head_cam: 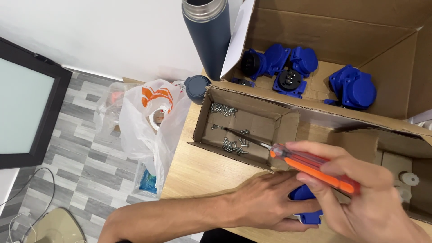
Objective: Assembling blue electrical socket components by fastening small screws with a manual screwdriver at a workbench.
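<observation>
- The right hand (360, 198) grips an orange screwdriver (310, 164), fingers closed round the handle, its dark shaft reaching left with the tip over a small cardboard tray (245, 128).
- Loose silver screws (234, 145) lie scattered in the tray, one cluster near its far wall, another near the screwdriver tip.
- The left hand (265, 202) lies palm-down on the wooden table (202, 171), fingers curled over a blue plastic part (308, 204) that shows only between the two hands; how firmly it is held cannot be told.
- Behind the tray, a large open carton (342, 27) holds several blue sockets (288, 67), some showing black round faces, one lying apart towards the right.
- A dark blue flask (208, 33) with a steel rim stands at the carton's left corner, touching its white flap; its cap (197, 87) sits just beside it on the table edge.
- A white plastic bag (150, 121) with orange print hangs off the table's left side, a roll of tape visible inside.
- At the right edge, a small white plastic piece (408, 179) rests in another cardboard compartment.
- Grey patterned floor (76, 148) and a black-framed panel (27, 103) fill the left.
</observation>
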